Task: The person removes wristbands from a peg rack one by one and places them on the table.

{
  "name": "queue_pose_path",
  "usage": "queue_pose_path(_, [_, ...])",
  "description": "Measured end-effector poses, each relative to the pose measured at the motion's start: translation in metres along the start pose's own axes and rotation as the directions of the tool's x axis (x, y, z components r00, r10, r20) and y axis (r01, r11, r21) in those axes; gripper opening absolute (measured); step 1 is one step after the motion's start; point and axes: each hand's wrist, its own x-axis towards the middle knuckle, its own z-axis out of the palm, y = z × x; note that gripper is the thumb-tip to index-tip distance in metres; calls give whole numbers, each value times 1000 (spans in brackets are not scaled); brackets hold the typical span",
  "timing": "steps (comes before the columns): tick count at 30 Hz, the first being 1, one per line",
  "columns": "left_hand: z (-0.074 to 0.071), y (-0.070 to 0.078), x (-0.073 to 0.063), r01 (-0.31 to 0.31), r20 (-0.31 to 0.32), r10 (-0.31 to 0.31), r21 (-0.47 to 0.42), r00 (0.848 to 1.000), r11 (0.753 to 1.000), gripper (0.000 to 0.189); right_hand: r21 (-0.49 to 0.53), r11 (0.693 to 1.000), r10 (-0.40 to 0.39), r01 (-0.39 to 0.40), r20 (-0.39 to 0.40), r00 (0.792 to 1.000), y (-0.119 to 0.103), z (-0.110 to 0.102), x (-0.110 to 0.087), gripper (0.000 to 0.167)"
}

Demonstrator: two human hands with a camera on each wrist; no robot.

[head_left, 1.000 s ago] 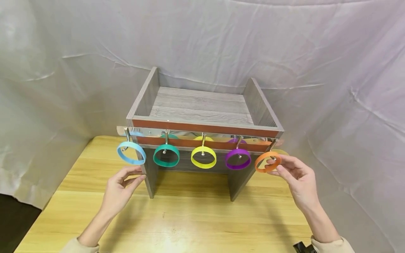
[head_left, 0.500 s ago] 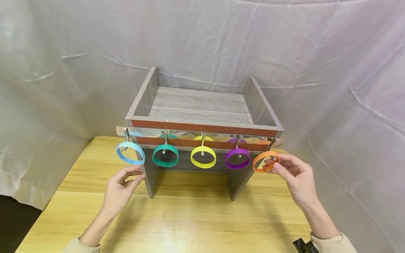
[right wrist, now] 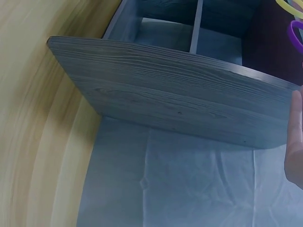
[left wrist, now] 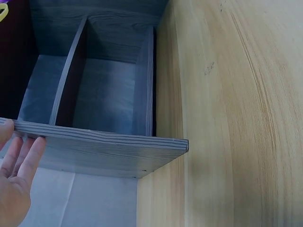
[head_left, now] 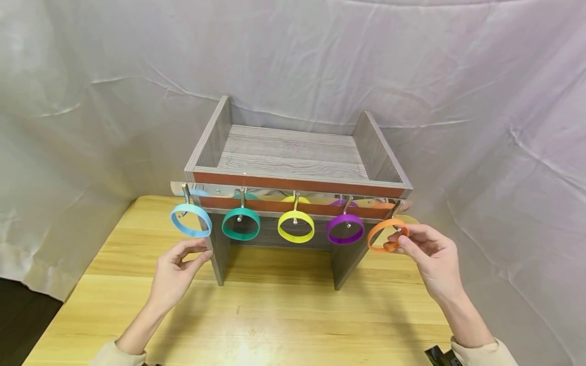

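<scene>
A grey wood-grain shelf unit [head_left: 293,147] stands on the table, with a shiny metal hook rail [head_left: 270,193] across its front. My right hand [head_left: 437,262] pinches the orange ring [head_left: 379,248], which hangs around the rail's rightmost hook. In the right wrist view only part of that hand shows, at the right edge. With thumb and fingertips, my left hand [head_left: 176,272] grips the front edge of the left side panel [left wrist: 104,137]. Light blue [head_left: 194,233], green [head_left: 241,237], yellow [head_left: 296,239] and purple [head_left: 345,241] rings hang from the other hooks.
The wooden table [head_left: 274,315] extends in front of the unit and to both sides. A pale cloth [head_left: 293,56] hangs behind and around it. Inside the unit, a divider [left wrist: 68,71] separates compartments. A black object [head_left: 441,356] sits by the right sleeve.
The orange ring has shifted and tilted slightly in my right hand, and the thumb lies a little higher on it. My left hand keeps its hold on the side panel.
</scene>
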Motion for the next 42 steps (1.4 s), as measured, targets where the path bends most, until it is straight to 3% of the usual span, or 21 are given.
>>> queue_pose_path(3, [0,0,0,1,-1,-1,7,1000,1000,24,26,1000,-4,4,5,1000,-3,0,1,32])
queue_pose_path(10, [1,0,0,1,-4,-1,10,1000,1000,23,-137,987,82,-84,-20,996,-16,0,2,37])
queue_pose_path(18, [1,1,0,0,-14,0,2,1000,1000,23,-186,977,107,-105,3,994,-34,0,7,37])
queue_pose_path(30, [-1,3,0,12,-5,-12,10,1000,1000,22,-158,983,111,-96,90,990,-50,1,-6,40])
queue_pose_path(42, [1,3,0,14,-4,-14,-1,1000,1000,21,-59,988,148,-141,142,979,-32,-4,-35,43])
